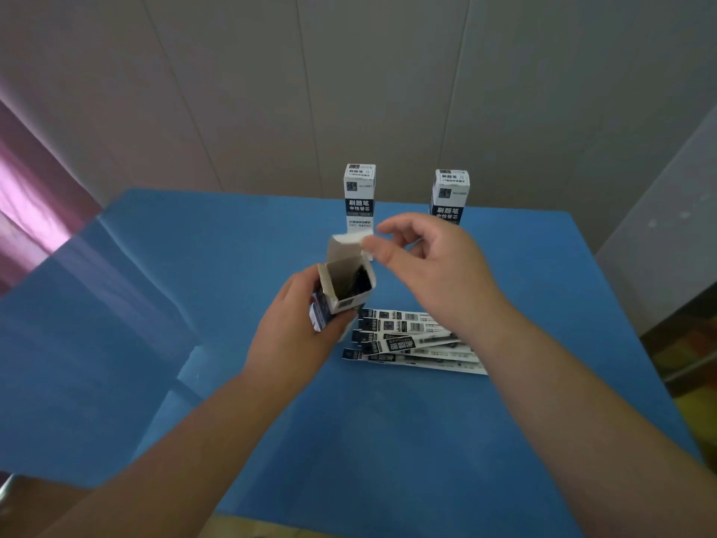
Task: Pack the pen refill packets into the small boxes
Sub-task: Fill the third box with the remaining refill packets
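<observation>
My left hand [295, 328] grips a small white and dark blue box [341, 289] held above the blue table, its top open and dark packets showing inside. My right hand [430, 273] pinches the box's raised top flap [347, 242] between thumb and forefinger. Several pen refill packets [411, 339] lie fanned flat on the table, just right of the left hand and under the right wrist. Two closed boxes stand upright at the back: one [359, 196] behind the open flap, the other [450, 196] partly hidden by my right hand.
The blue table [271, 421] reaches to a pale panelled wall behind the boxes. Its right edge runs diagonally at the far right, with a grey surface and floor beyond. A pink curtain [27, 196] hangs at the left.
</observation>
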`<state>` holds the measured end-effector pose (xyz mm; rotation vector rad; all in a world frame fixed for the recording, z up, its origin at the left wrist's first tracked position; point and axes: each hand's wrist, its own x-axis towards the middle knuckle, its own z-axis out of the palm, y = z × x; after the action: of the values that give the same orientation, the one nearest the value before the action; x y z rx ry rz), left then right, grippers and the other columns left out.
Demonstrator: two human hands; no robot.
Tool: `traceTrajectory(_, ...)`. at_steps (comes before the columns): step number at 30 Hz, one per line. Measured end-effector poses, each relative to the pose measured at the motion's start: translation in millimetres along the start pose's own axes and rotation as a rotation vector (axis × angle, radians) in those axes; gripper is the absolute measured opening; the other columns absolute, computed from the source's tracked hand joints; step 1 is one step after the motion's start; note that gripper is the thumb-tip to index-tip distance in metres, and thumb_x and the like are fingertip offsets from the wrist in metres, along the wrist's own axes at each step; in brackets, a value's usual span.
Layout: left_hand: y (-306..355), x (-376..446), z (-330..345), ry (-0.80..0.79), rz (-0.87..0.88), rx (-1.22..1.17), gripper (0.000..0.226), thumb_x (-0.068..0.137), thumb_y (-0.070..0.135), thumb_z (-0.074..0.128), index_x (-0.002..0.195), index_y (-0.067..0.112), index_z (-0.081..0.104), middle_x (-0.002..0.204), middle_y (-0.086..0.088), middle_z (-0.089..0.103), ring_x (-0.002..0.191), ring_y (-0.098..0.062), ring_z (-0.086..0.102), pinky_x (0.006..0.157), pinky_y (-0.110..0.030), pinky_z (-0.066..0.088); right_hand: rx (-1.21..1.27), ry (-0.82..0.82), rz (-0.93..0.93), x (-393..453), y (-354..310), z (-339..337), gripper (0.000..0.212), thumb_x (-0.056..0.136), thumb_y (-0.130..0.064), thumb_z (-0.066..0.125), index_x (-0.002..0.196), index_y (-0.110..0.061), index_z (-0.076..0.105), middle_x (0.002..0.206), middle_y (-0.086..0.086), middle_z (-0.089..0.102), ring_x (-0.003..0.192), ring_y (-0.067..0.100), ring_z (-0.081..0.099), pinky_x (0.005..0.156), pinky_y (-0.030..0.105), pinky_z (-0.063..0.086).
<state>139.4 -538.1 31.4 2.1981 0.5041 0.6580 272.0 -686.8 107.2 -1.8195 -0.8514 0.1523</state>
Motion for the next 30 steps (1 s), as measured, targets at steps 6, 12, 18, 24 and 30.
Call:
traceTrajectory(6, -1.4, 0.5, -5.3, -0.005, -0.031, -0.005, 0.043, 0.072, 0.063, 0.058, 0.11, 0.071, 0.04, 0.117, 0.039, 0.053, 0.109, 0.007, 0.057, 0.081, -0.023, 0.049, -0.648, -0.315, 0.152, -4.8, 68.5, -15.2, 0.038, 0.089, -0.038, 0.071, 0.125, -0.032, 0.063, 0.109, -0.014, 0.061, 0.092, 0.007, 0.058, 0.08, 0.032, 0.049)
traceTrajectory(12, -0.1, -3.3, -4.1, 0.002, -0.022, 0.024, 0.043, 0.073, 0.065, 0.056, 0.111, 0.072, 0.038, 0.117, 0.04, 0.051, 0.108, 0.008, 0.056, 0.08, -0.02, 0.047, -0.903, -0.562, 0.079, -26.3, 99.3, 0.9, 0.029, 0.083, -0.042, 0.07, 0.106, -0.024, 0.066, 0.098, -0.006, 0.057, 0.098, 0.019, 0.059, 0.076, 0.038, 0.055)
traceTrajectory(18, -1.6, -0.8, -2.1, -0.006, -0.01, 0.035, 0.048, 0.083, 0.045, 0.069, 0.116, 0.066, 0.041, 0.116, 0.045, 0.048, 0.109, 0.01, 0.054, 0.082, -0.022, 0.046, -0.953, -0.597, 0.057, -28.4, 104.3, 7.6, 0.016, 0.091, -0.032, 0.065, 0.097, -0.019, 0.072, 0.098, 0.0, 0.063, 0.092, 0.024, 0.063, 0.072, 0.037, 0.056)
traceTrajectory(24, -3.0, -1.5, 0.6, -0.002, -0.02, 0.063, 0.05, 0.084, 0.042, 0.069, 0.123, 0.056, 0.04, 0.115, 0.048, 0.045, 0.11, 0.015, 0.049, 0.08, -0.014, 0.042, -1.04, -0.556, -0.002, -24.4, 95.5, 4.1, 0.017, 0.089, -0.024, 0.053, 0.073, -0.017, 0.054, 0.08, 0.0, 0.053, 0.073, 0.025, 0.055, 0.055, 0.03, 0.037)
traceTrajectory(30, -1.2, -3.8, 0.2, 0.01, -0.015, 0.067, 0.051, 0.086, 0.038, 0.072, 0.115, 0.067, 0.041, 0.116, 0.045, 0.047, 0.109, 0.011, 0.052, 0.083, -0.021, 0.047, -1.101, -0.565, 0.007, -17.7, 84.9, -3.1, 0.01, 0.085, -0.02, 0.056, 0.079, -0.019, 0.064, 0.078, -0.001, 0.057, 0.074, 0.024, 0.058, 0.051, 0.027, 0.035)
